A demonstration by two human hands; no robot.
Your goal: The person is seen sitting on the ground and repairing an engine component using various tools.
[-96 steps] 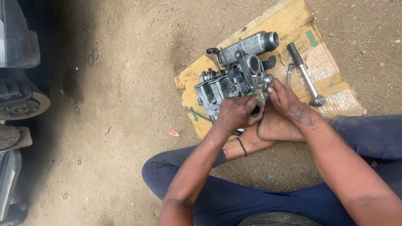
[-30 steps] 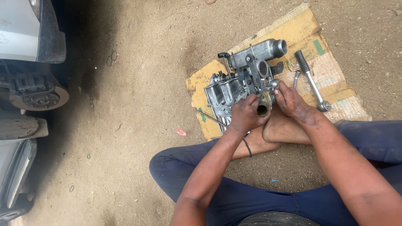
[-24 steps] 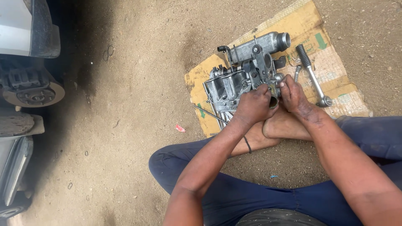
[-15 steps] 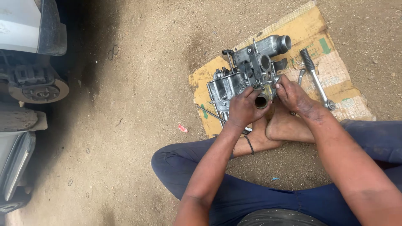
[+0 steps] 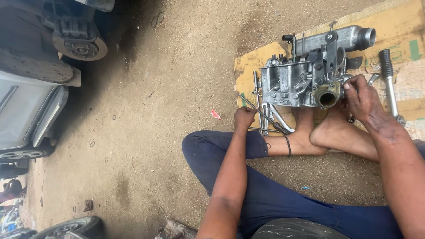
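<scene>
On the cardboard (image 5: pixel 400 95), right hand (image 5: pixel 364 98) grips the carburettor (image 5: pixel 305 79) (best held steady); left hand (image 5: pixel 244 118), beside it, closes on thin rods (image 5: pixel 261 116).

Brake disc (image 5: pixel 79 46) on a vehicle hub at ten o'clock; grey vehicle body panel (image 5: pixel 28 113) at nine o'clock; tyre (image 5: pixel 73 228) at seven o'clock. Small red scrap (image 5: pixel 215 114) lies on the sandy ground (image 5: pixel 155 146) near centre. Black-handled ratchet (image 5: pixel 389 84) rests on cardboard (image 5: pixel 398 31) at two o'clock.

The cardboard sheet (image 5: pixel 248 66) runs off the right edge. The left hand (image 5: pixel 244 118) hides which thin tool it grips. The right hand (image 5: pixel 361 99) covers the metal engine part's (image 5: pixel 301 79) right end.
</scene>
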